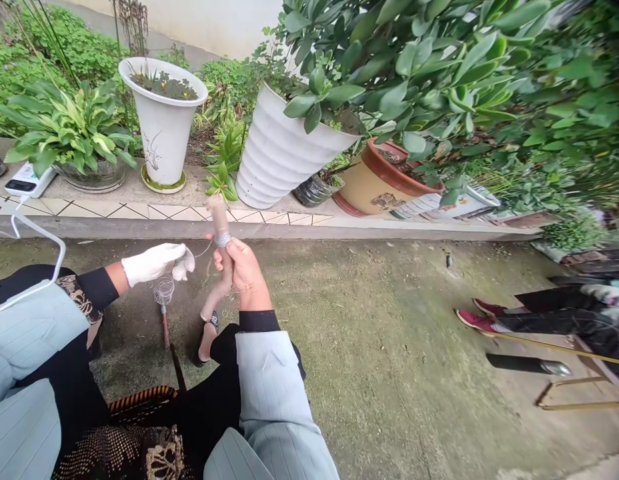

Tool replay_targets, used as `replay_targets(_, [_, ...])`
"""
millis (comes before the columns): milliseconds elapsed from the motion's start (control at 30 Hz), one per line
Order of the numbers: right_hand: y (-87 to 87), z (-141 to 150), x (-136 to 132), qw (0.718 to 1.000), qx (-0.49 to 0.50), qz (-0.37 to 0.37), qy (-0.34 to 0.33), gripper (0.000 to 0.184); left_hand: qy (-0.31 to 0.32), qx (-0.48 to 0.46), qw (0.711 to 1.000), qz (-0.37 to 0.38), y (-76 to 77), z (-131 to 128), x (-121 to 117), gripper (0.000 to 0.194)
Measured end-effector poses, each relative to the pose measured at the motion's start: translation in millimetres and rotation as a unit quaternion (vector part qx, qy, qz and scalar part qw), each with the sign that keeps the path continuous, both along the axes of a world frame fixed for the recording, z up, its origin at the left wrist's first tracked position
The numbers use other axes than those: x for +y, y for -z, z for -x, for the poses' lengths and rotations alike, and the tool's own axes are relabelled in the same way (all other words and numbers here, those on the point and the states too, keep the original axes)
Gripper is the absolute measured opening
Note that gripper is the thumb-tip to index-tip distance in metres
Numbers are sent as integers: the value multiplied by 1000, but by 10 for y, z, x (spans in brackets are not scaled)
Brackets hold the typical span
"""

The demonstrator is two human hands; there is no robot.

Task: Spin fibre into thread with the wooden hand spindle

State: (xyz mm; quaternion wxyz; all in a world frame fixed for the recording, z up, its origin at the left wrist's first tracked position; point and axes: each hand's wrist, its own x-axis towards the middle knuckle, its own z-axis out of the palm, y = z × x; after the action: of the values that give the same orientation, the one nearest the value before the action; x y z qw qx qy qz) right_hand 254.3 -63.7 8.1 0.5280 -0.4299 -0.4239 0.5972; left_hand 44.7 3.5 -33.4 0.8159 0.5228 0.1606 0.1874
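Note:
My right hand (243,267), bare, is wrapped round a tan, bent, stick-like piece (218,217). Its upper end points towards the planter ledge, and its lower part runs down between my knees. Turns of thin silvery wire (222,239) bind it just above my fingers. From this binding a wire strand stretches left to my left hand (157,262), which wears a white glove and pinches the strand. Below the glove is a loose coil of thin wire (163,291), beside a tool with a reddish handle (165,328). My right palm hides part of the tan piece.
Ahead, a tiled ledge (184,211) carries a tall white pot (164,127), a tilted ribbed white pot (287,153) and a tan pot (377,183). A white cable (59,243) hangs at left from a white device (29,181). At right sits another person in red shoes (477,321).

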Motion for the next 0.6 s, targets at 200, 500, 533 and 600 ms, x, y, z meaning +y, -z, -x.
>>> replay_targets(200, [26,-235,37,988,-71,65,117,47,31,109,987,-111,-96,36,20,33])
replay_targets(500, [176,-104,134,776,-613,148,21,30,204,168,938,-225,-109,79,-61,30])
replay_targets(533, [180,-71,131,750,-645,142,-20,29,205,167,942,-208,-109,90,-50,32])
replay_targets(600, [180,-26,103,727,-642,163,-180,24,189,170,947,-196,-119,113,-10,31])
